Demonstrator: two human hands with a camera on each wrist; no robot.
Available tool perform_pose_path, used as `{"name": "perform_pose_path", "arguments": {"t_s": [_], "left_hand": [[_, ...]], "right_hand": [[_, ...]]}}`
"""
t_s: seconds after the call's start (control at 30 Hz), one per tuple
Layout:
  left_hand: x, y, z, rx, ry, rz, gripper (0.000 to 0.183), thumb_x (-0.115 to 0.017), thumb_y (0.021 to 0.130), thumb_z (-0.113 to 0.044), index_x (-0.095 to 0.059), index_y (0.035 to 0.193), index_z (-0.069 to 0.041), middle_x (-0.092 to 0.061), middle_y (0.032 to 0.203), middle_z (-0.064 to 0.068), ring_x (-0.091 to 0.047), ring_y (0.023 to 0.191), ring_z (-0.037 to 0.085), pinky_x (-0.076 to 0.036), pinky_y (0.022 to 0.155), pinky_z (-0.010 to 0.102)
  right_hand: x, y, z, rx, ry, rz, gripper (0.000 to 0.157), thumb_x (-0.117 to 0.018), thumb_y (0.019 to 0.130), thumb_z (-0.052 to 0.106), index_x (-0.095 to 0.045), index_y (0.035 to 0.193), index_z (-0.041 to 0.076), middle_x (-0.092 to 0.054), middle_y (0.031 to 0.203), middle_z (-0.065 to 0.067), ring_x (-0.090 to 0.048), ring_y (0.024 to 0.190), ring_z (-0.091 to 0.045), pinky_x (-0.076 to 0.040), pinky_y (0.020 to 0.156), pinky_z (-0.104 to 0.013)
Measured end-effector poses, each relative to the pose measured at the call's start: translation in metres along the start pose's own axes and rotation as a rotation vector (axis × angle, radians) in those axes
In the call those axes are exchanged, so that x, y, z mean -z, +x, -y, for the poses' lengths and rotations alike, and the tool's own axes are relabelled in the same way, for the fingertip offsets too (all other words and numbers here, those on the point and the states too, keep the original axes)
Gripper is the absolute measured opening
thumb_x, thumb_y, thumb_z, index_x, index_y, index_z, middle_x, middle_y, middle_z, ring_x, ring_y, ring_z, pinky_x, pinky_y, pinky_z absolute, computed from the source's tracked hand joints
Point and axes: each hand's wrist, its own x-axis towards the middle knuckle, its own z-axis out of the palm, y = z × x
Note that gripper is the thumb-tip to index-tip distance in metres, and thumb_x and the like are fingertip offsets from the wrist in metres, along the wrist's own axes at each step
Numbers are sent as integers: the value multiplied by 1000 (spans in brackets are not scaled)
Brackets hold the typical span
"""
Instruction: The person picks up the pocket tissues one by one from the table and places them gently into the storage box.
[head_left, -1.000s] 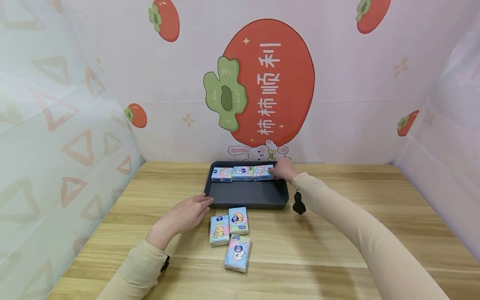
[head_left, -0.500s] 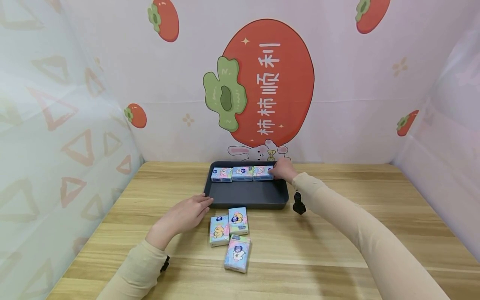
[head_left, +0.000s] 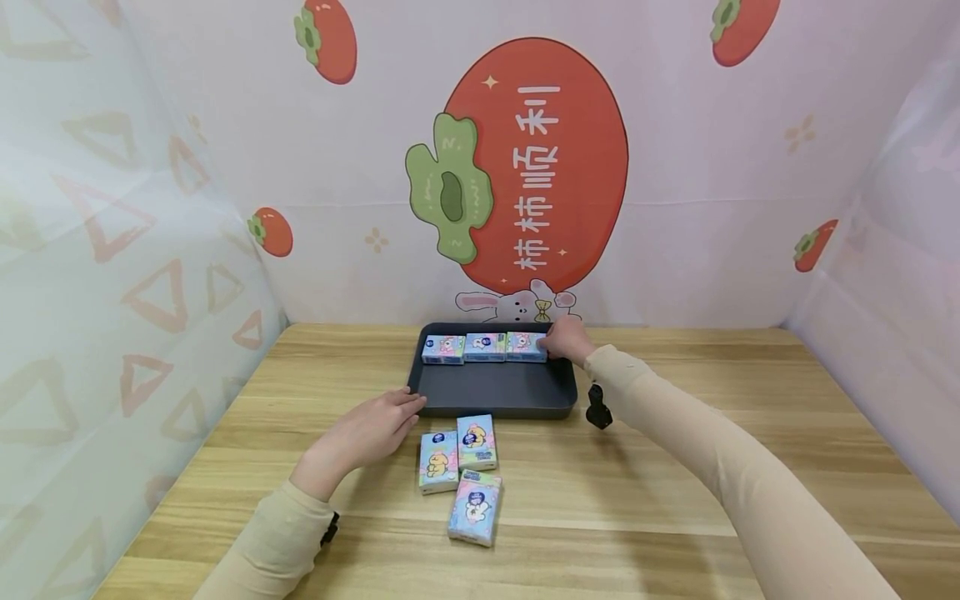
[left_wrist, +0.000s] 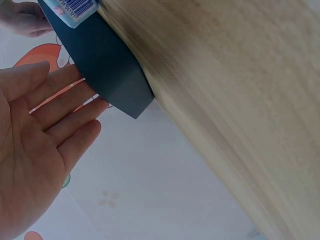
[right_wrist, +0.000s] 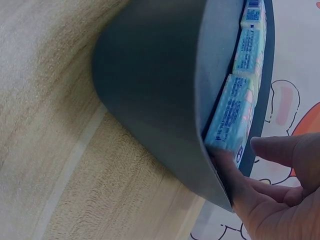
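Note:
In the head view, a dark grey tray (head_left: 491,412) holds a row of three small blue-and-pink tissue packs along its far side. My right hand (head_left: 568,340) reaches into the tray's far right corner and pinches the outer end of the rightmost tissue pack (head_left: 527,347). The right wrist view shows the index finger against that pack's end (right_wrist: 231,117), with the thumb close over its top face. My left hand (head_left: 371,429) lies with fingers extended at the tray's near left corner. In the left wrist view its fingertips (left_wrist: 90,87) touch the outside of the tray wall (left_wrist: 112,75).
Just in front of the tray, three more tissue packs lie face up on the wooden table (head_left: 637,500): a left one (head_left: 438,462), a right one (head_left: 477,442) and a nearer one (head_left: 476,508). A printed cloth backdrop (head_left: 675,208) stands behind the table.
The rightmost tissue pack in the tray has turned slightly and lines up straighter with its neighbours. Both hands stay in nearly the same place.

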Motion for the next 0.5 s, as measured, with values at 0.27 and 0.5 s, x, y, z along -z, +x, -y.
{"name": "perform_pose_path", "arguments": {"t_s": [0.27, 0.5], "left_hand": [[0, -1, -1, -1, -3, -11, 34, -51, 98, -16, -59, 127, -1, -57, 130, 20, -53, 123, 34, -47, 101, 48], [0, 0, -1, -1, -3, -13, 34, -50, 98, -17, -59, 127, -1, -57, 131, 20, -53, 123, 34, -47, 101, 48]], "right_hand": [[1, -3, 0, 0, 21, 5, 32, -58, 93, 22, -72, 76, -2, -65, 64, -9, -61, 68, -21, -49, 63, -24], [-1, -4, 2, 39, -70, -46, 36, -56, 93, 22, -63, 63, 3, -47, 49, 0, -55, 53, -19, -40, 47, -22]]}}
